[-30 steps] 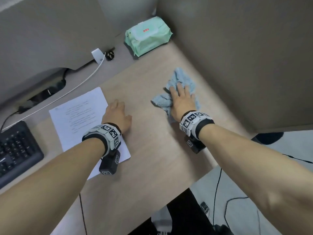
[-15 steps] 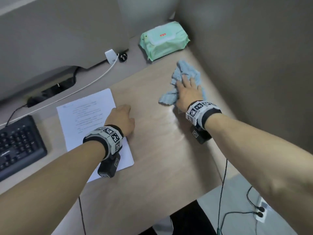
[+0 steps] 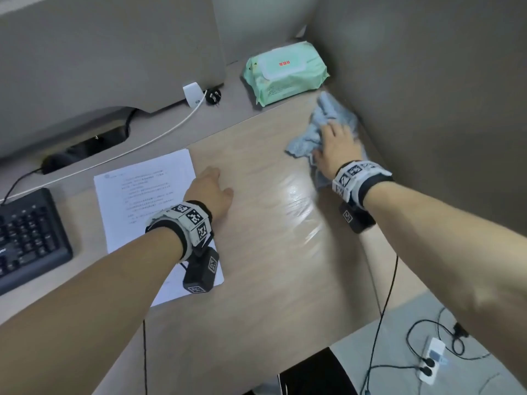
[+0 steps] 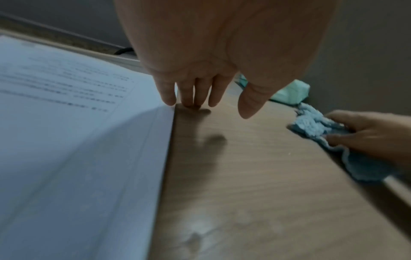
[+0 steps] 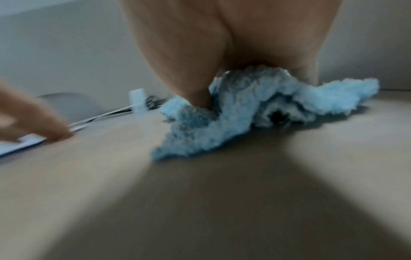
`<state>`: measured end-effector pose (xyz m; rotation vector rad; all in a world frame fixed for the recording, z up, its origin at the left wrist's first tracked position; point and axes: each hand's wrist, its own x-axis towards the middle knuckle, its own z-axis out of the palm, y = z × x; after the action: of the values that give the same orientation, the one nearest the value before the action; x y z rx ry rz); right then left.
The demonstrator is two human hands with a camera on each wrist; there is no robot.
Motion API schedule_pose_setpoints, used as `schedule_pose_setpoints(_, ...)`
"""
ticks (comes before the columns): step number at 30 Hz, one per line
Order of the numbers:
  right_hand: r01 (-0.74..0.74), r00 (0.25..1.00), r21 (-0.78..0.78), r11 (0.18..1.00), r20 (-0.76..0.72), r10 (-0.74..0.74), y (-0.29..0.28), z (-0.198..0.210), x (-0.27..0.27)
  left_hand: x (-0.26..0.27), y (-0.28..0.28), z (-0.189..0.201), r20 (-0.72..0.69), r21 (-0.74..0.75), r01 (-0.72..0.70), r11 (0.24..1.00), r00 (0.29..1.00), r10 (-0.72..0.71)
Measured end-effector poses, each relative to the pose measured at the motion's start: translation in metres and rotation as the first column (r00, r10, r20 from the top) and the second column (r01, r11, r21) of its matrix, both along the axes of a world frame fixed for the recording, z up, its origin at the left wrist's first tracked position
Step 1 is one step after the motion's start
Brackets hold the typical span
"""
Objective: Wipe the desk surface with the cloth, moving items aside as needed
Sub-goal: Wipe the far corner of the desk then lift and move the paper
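Note:
A crumpled light-blue cloth (image 3: 328, 125) lies on the wooden desk (image 3: 271, 252) near the right partition. My right hand (image 3: 336, 149) lies flat on top of it, fingers straight, pressing it down; the cloth (image 5: 244, 109) bunches under the palm in the right wrist view. A wet sheen marks the wood just behind that hand. My left hand (image 3: 209, 192) rests on the desk with its fingertips (image 4: 189, 103) at the right edge of a printed sheet of paper (image 3: 148, 201), fingers straight, holding nothing. The cloth (image 4: 311, 126) shows at the right of the left wrist view.
A green pack of wet wipes (image 3: 285, 72) sits at the back corner, just beyond the cloth. A black keyboard (image 3: 25, 238) lies at the far left. A white cable (image 3: 159, 132) and plug run along the back ledge. Partition walls close the back and right sides.
My right hand has pushed the cloth farther away, toward the back right corner and the wipes pack, leaving a wet streak. The left hand has stayed at the paper's edge.

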<state>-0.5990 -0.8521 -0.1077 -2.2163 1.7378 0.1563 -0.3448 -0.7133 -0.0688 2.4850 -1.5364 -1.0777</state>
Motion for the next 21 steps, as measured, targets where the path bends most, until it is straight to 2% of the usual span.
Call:
schedule_pose_setpoints(1, 0.042, 0.999, 0.011, 0.999, 0.013, -0.042, -0.011, 0.003, 0.003, -0.002, -0.003, 0.0, -0.01, 0.007, -0.017, 1.0, 1.0, 0.017)
schedule_pose_setpoints(3, 0.029, 1.0, 0.029, 0.999, 0.011, -0.03, -0.013, 0.007, 0.028, -0.006, -0.007, -0.001, 0.0, 0.029, -0.015, 0.999, 1.0, 0.015)
schedule_pose_setpoints(5, -0.137, 0.991, 0.04, 0.99, -0.004, 0.137, 0.011, 0.004, 0.06, -0.01, -0.008, -0.003, 0.042, 0.045, 0.013, 0.999, 0.999, -0.015)
schedule_pose_setpoints(7, -0.335, 0.942, 0.039, 0.941, 0.014, 0.335, 0.044, -0.002, 0.077, -0.014, -0.009, -0.005, 0.101, 0.073, 0.062, 0.995, 0.992, -0.069)
schedule_pose_setpoints(9, -0.39, 0.92, 0.013, 0.921, 0.054, 0.389, 0.055, -0.007, 0.069, -0.019, -0.009, -0.005, 0.134, 0.107, 0.078, 0.991, 0.987, -0.092)
schedule_pose_setpoints(11, -0.33, 0.943, -0.011, 0.944, 0.047, 0.33, 0.04, -0.011, 0.048, -0.023, -0.011, -0.004, 0.147, 0.118, 0.067, 0.991, 0.986, -0.084)
schedule_pose_setpoints(14, -0.166, 0.984, 0.037, 0.985, -0.055, 0.168, 0.002, -0.01, 0.005, -0.03, -0.014, -0.004, 0.166, 0.126, 0.058, 0.99, 0.983, -0.079)
schedule_pose_setpoints(16, -0.063, 0.996, 0.039, 0.997, -0.057, 0.065, -0.014, -0.007, -0.021, -0.033, -0.013, -0.005, 0.183, 0.14, 0.069, 0.988, 0.979, -0.094)
schedule_pose_setpoints(21, 0.107, 0.993, 0.064, 0.992, -0.049, -0.104, 0.012, -0.001, -0.041, -0.033, -0.009, -0.012, 0.215, 0.162, 0.108, 0.981, 0.966, -0.142)
